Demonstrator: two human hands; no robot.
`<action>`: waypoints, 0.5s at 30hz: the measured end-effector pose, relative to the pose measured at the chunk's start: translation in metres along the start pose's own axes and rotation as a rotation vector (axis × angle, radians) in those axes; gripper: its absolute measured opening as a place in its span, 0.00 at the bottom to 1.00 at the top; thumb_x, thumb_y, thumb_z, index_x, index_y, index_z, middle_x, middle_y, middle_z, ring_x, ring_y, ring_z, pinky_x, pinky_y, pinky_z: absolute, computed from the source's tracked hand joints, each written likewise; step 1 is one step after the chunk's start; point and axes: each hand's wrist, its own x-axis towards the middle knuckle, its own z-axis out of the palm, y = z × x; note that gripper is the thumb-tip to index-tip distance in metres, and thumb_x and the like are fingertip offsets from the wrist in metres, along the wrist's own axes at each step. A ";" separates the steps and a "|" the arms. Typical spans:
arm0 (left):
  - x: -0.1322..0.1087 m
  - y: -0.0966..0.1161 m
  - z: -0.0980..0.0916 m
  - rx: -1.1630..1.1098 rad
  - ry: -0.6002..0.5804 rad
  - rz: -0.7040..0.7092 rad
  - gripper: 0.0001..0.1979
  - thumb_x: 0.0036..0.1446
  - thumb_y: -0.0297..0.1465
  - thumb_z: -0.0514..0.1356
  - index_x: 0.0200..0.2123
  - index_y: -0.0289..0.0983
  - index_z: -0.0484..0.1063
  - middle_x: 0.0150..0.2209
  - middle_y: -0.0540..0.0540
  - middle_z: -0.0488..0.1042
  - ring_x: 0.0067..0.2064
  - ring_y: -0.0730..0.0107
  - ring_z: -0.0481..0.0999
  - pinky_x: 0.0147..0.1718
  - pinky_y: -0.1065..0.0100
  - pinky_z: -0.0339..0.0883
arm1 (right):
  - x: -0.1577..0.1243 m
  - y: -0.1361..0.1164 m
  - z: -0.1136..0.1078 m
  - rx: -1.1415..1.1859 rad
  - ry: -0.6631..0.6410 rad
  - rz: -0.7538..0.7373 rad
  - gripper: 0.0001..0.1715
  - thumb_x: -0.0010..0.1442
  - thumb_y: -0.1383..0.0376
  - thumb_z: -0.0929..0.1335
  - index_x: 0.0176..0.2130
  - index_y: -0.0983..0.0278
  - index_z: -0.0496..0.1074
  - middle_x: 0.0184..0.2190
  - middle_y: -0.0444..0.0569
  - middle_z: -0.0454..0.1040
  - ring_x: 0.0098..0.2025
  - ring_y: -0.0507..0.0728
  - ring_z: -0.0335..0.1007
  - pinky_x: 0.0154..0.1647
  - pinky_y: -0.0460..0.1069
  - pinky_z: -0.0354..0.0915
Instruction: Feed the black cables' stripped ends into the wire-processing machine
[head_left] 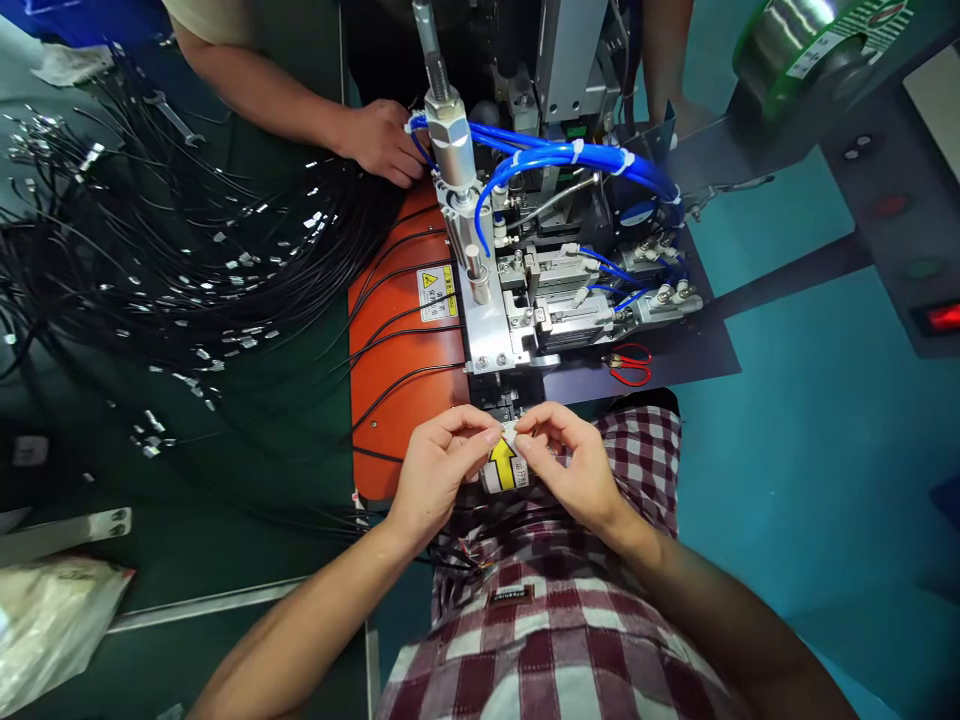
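Both hands meet at the front end of a metal machine (487, 320). The fingertips of my left hand (442, 455) are pinched together just left of a small whitish piece (510, 430). From the other side, my right hand (566, 455) pinches close to the same piece. What each pinch holds is too small and covered to make out. Below the fingertips shows a label with a yellow arrow (504, 465). Several black cables (405, 380) cross the orange plate (409, 425) and enter the machine's left side.
A co-worker's hand (386, 142) rests by the machine's far left. Bundled black cables with metal ends (247, 260) spread over the dark green table (247, 540). Red-handled snips (630, 365) lie right of the machine. Blue air hoses (585, 155) arch above it. A wire spool (795, 50) hangs upper right.
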 end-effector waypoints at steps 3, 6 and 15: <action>0.000 0.001 0.001 -0.020 -0.004 -0.016 0.09 0.54 0.35 0.65 0.30 0.36 0.72 0.16 0.57 0.56 0.20 0.82 0.53 0.21 0.75 0.50 | 0.002 -0.004 -0.004 0.019 -0.012 -0.011 0.06 0.58 0.64 0.68 0.35 0.66 0.71 0.27 0.44 0.69 0.25 0.48 0.60 0.25 0.44 0.57; 0.000 0.001 0.001 -0.024 -0.004 -0.007 0.09 0.54 0.35 0.65 0.30 0.35 0.72 0.16 0.57 0.56 0.20 0.82 0.53 0.21 0.75 0.50 | 0.004 -0.005 -0.002 0.050 -0.023 -0.004 0.06 0.58 0.64 0.69 0.34 0.66 0.71 0.27 0.44 0.69 0.25 0.48 0.61 0.26 0.44 0.57; 0.000 -0.001 0.000 0.026 -0.015 0.016 0.09 0.55 0.35 0.64 0.30 0.35 0.72 0.17 0.56 0.57 0.20 0.82 0.53 0.21 0.75 0.48 | 0.004 0.000 0.003 0.017 0.001 -0.032 0.05 0.58 0.65 0.69 0.33 0.65 0.70 0.26 0.43 0.69 0.26 0.49 0.61 0.27 0.45 0.58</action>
